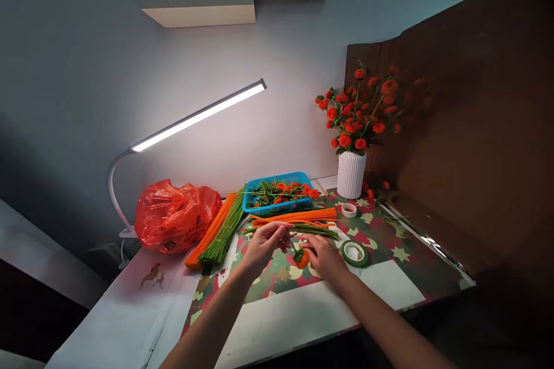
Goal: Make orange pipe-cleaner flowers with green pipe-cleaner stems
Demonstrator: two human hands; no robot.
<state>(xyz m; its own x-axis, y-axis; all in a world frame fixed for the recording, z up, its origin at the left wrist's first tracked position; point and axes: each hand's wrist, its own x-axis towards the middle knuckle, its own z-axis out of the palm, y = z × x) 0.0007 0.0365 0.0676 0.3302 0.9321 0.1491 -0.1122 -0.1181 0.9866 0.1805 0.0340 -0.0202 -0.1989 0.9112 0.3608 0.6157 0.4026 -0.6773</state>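
Note:
Pinched between the fingertips of my left hand (268, 245) is the green stem of an orange pipe-cleaner flower (302, 258), whose head hangs downward between my hands. My right hand (324, 255) is beside the flower head, fingers bent and drawn together. What those fingers hold, if anything, is too small to make out. Just beyond my hands lie green pipe-cleaner stems (315, 230) and a bundle of orange pipe cleaners (303, 216). A roll of green tape (354, 253) rests to the right of my right hand.
Behind is a blue basket (277, 207) of red-orange flowers. Longer orange and green bundles (223, 236) lie left, by a red plastic bag (175, 216). A white vase (351, 176) of flowers stands right, near a white tape roll (348, 210). A lamp (199, 115) hangs overhead.

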